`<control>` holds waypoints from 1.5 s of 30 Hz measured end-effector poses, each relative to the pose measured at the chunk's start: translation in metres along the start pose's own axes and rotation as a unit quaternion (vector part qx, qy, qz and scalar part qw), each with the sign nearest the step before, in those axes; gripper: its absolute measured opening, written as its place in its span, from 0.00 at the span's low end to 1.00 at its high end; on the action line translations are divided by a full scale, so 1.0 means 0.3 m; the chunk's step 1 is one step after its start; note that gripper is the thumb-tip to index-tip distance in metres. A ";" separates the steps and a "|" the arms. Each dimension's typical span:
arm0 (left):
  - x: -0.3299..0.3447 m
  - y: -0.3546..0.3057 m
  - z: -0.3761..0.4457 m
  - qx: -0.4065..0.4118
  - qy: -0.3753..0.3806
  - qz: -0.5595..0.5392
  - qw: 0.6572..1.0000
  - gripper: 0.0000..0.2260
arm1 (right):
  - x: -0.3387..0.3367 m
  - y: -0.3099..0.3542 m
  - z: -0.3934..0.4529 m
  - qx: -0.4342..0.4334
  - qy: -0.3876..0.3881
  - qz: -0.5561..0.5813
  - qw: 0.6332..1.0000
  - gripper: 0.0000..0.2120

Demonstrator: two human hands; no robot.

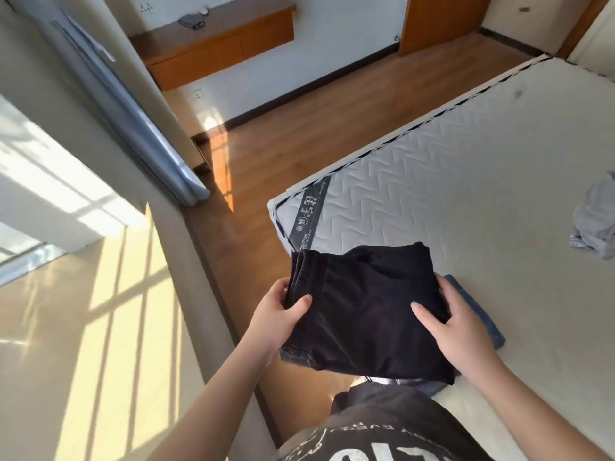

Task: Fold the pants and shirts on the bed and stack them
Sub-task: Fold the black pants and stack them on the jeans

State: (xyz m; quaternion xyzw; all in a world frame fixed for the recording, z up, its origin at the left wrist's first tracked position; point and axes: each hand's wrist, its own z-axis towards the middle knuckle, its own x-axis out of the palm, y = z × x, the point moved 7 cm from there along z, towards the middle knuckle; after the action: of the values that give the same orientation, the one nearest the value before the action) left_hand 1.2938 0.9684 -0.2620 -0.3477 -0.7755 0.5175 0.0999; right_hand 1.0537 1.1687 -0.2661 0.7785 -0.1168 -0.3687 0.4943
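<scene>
A folded pair of black pants [362, 314] sits at the lower centre of the frame, held between two hands above the near corner of the bed [499, 194]. The left hand [279, 316] pinches the left edge, thumb on top and fingers tucked beneath, close to the gathered waistband. The right hand [456, 322] clamps the right edge in the same way, thumb lying across the top of the cloth and fingers under it. Part of the pants hangs out past the mattress edge, over the wooden floor [299, 134].

Under the pants, on the mattress, lies one folded blue garment [479, 314]; only its right edge and a strip at the lower right show. Whether the black pants touch it cannot be told. At the right edge of the frame one crumpled light blue-grey garment [595, 224] lies unfolded on the mattress, well apart from the folded ones. That makes three garments in view: two folded, one loose.

No boxes or baskets hold any of them. The mattress is bare, and its top is open between the hands and the far edge at upper right. A strip of floor runs along the bed's left side, bounded by the wall and a grey curtain [139, 121]. A wall-hung wooden shelf [216, 44] at upper centre carries a few small objects, too small to identify.
</scene>
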 end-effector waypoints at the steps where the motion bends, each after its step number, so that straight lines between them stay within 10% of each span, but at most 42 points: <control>1: -0.007 -0.029 0.039 0.004 0.004 0.006 1.000 0.15 | -0.002 0.019 0.035 -0.001 -0.001 -0.003 1.000 0.28; 19: 0.113 -0.392 0.849 0.053 0.230 0.112 0.965 0.12 | 0.023 0.119 0.353 0.141 -0.218 0.008 0.966 0.29; 31: 0.326 -0.550 1.103 0.109 0.473 0.257 0.835 0.14 | 0.246 0.221 0.221 0.272 -0.426 0.123 0.854 0.29; 45: 0.798 -0.452 0.672 0.172 0.639 0.372 0.651 0.16 | 0.447 0.093 -0.252 0.332 -0.621 0.266 0.658 0.27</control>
State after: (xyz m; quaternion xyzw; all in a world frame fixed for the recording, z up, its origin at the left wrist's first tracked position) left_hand 0.9542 0.9443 -0.2822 -0.8284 -0.2222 0.2852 0.4278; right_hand 1.2050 1.1336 -0.2857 0.4167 -0.7132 -0.5561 0.0922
